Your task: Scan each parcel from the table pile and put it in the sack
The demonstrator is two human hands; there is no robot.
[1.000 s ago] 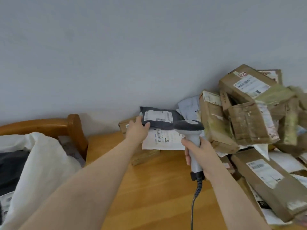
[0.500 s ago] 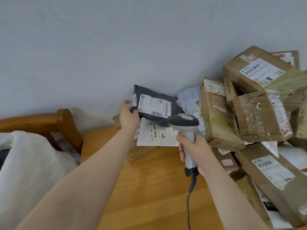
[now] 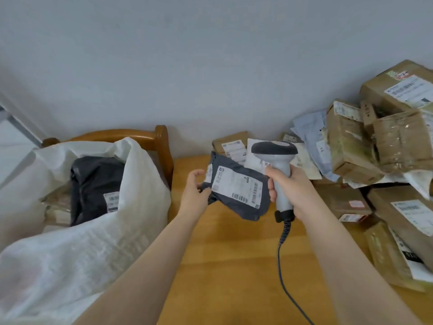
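Plastic, dark grey and crumpled, the soft mailer (image 3: 236, 191) hangs above the wooden surface (image 3: 225, 266), pinched at its left edge by the left hand (image 3: 195, 192). Right hand (image 3: 290, 191) grips a smooth grey scanner (image 3: 276, 165). Taped cardboard parcels (image 3: 384, 148) heap far right; woven white sack (image 3: 77, 231) gapes left.

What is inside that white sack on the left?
The sack holds a dark grey mailer with a white label, with brownish parcels beside and partly under it. The sack's folds cover everything deeper down, so how many more lie there cannot be seen.
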